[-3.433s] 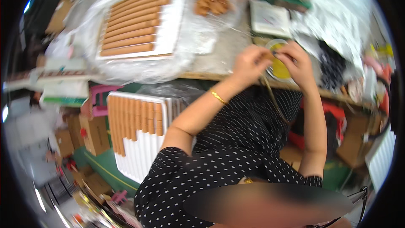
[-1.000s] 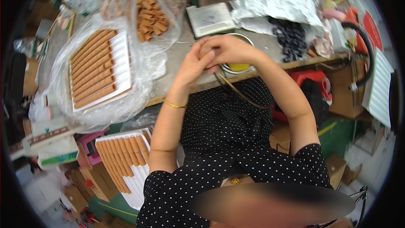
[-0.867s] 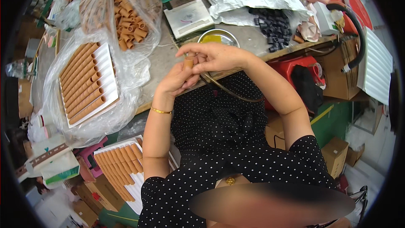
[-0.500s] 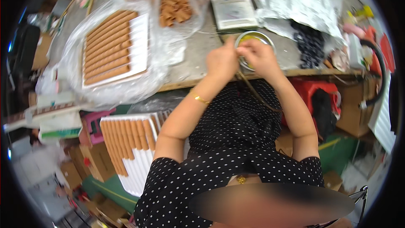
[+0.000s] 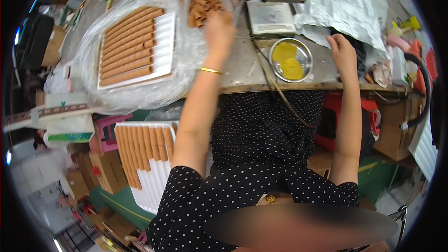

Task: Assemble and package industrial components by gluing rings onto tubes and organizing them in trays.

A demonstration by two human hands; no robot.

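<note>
My left hand [image 5: 219, 25] is stretched out to a heap of short brown paper tubes [image 5: 203, 0] lying in a clear plastic bag at the far side of the table. The hand is blurred and touches the heap; I cannot see whether it grips a tube. My right hand [image 5: 343, 51] reaches to the right of a round metal bowl of yellow paste [image 5: 291, 58], its fingertips at a pile of small black pieces [image 5: 361, 53] under a crumpled plastic sheet [image 5: 350, 0]. A gold bangle sits on my left wrist.
A white ribbed tray [image 5: 163, 42] on plastic film holds rows of long brown tubes at the table's left. A second such tray [image 5: 149, 182] stands below the table edge. A small scale [image 5: 270, 16] lies behind the bowl. A thin hose [image 5: 284, 102] hangs over the table's edge. Cardboard boxes stand on the floor.
My hands were together over the metal bowl. They have parted: the left went up and left to the tube heap, the right out to the black pieces.
</note>
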